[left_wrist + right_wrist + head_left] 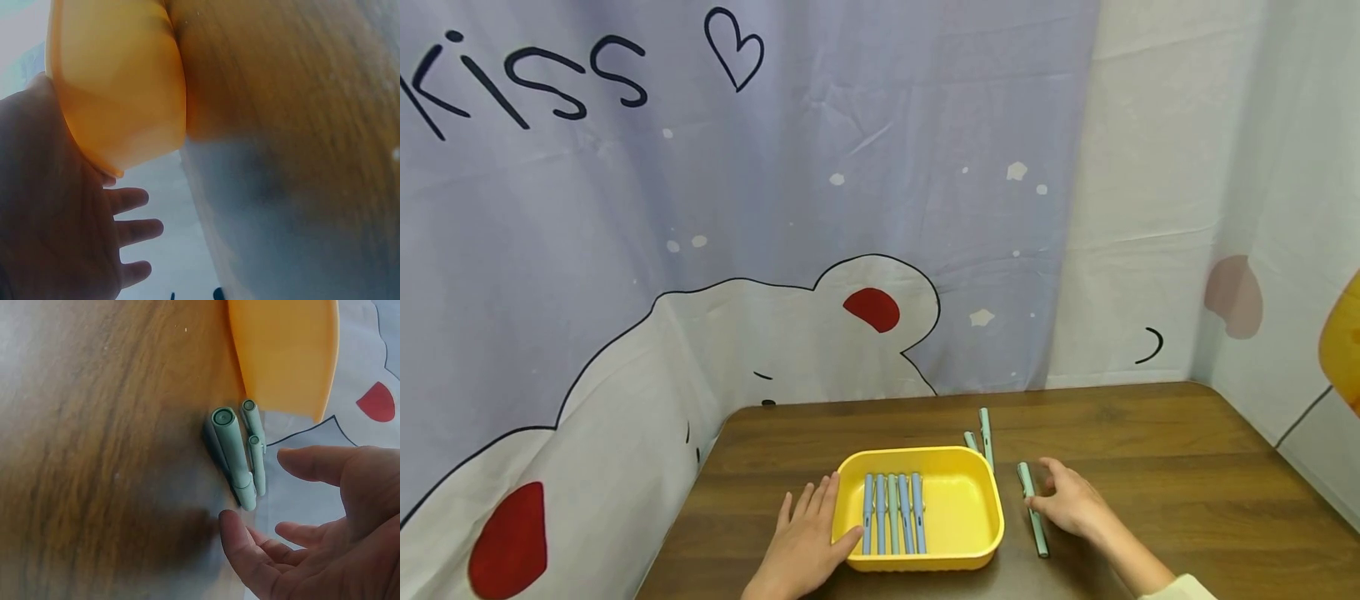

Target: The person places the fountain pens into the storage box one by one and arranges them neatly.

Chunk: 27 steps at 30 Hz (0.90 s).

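Observation:
A yellow tray (958, 517) holds several blue pens (881, 512) and one green pen (892, 512), side by side in its left half. My left hand (808, 533) rests against the tray's left side, fingers spread and straight, thumb at the front left rim. In the left wrist view, the palm (56, 187) lies along the tray's outer wall (125, 87). To the right of the tray, a green pen (1033, 512) lies on the table. My right hand (1071, 500) is at this pen, thumb and fingers parted; the right wrist view shows the fingers (244, 550) around its far end, without a grip.
Two more green pens (987, 437) lie behind the tray's back right corner, one partly hidden by the rim. The wooden table (1150, 467) runs back to a printed curtain (865, 167) at the rear and sides.

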Each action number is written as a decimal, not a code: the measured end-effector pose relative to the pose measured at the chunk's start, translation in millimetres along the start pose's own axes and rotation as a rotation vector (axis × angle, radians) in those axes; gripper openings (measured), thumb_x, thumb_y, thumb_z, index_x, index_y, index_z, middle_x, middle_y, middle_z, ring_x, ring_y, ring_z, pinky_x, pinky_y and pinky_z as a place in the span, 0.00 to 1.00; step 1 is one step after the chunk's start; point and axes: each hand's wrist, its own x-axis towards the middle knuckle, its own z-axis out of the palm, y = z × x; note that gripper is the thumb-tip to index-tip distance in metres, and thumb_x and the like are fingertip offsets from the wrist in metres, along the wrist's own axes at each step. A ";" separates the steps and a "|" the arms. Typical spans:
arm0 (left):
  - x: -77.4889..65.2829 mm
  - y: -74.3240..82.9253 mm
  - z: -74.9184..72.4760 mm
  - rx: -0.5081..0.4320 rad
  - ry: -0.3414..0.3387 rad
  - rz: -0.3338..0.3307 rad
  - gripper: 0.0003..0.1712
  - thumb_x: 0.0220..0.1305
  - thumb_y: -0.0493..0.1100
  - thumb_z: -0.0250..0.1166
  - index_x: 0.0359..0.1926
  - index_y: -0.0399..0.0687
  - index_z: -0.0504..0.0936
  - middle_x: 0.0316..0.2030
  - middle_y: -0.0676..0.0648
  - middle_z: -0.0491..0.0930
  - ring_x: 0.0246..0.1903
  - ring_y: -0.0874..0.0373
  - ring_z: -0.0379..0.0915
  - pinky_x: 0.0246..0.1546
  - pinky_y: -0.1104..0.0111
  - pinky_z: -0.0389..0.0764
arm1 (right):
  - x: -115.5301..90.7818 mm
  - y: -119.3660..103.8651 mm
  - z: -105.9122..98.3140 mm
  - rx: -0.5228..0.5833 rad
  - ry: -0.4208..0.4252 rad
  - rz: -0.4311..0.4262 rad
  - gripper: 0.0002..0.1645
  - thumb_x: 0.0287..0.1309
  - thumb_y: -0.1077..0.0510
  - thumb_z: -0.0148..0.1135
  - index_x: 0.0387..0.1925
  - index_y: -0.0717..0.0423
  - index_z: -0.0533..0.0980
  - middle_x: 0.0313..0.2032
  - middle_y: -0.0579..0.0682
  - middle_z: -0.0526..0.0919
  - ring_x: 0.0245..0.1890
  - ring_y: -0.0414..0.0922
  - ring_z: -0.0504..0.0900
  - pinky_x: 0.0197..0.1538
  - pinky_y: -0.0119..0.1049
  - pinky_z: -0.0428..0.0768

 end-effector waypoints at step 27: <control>2.5 -1.2 1.8 -0.009 -0.006 -0.004 0.52 0.70 0.71 0.53 0.80 0.43 0.52 0.76 0.37 0.58 0.73 0.33 0.54 0.70 0.31 0.45 | 14.0 4.3 15.8 -0.155 -0.014 -0.014 0.34 0.50 0.52 0.75 0.58 0.62 0.75 0.44 0.62 0.82 0.41 0.55 0.80 0.45 0.55 0.79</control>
